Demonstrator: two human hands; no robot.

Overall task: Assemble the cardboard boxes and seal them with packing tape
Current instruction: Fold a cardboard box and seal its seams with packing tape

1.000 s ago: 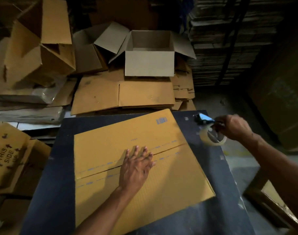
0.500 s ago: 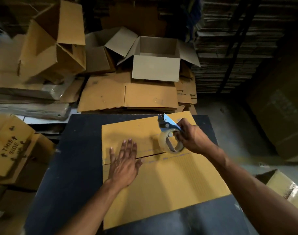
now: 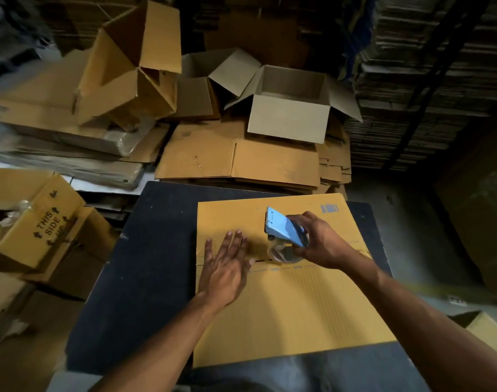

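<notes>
Left hand (image 3: 227, 267) lies flat, fingers straight, pinning the cardboard box (image 3: 292, 306) on the dark tabletop (image 3: 145, 267); right hand (image 3: 321, 244) grips the tape dispenser (image 3: 284, 229) over the seam. Light, springy flaps, likely: press beside the seam.

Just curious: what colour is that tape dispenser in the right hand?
Light blue, clearest in the head view: the tape dispenser held by the right hand.
</notes>
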